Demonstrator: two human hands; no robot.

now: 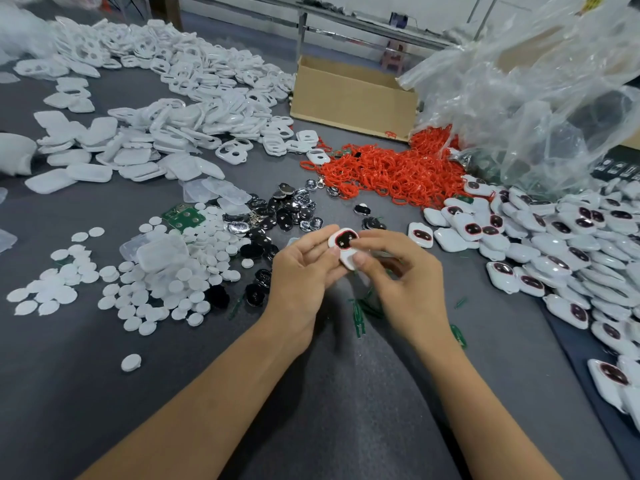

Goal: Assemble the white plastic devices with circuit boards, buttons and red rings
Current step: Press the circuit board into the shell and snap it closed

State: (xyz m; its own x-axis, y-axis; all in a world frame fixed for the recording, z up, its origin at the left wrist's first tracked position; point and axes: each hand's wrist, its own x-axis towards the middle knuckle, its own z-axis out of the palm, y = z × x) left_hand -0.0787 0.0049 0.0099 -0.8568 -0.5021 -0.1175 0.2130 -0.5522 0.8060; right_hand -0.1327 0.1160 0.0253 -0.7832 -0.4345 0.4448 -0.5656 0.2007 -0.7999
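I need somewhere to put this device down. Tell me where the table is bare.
Bare grey mat lies near-left, below the white discs and beside the left forearm; another strip runs between the white shells and those discs. Crowded: the assembled devices right, red rings ahead.

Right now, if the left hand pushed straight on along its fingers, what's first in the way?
The left hand grips the device, and the right hand pinches it from across. Past those, probably the black buttons, then the red rings; depth is unclear.
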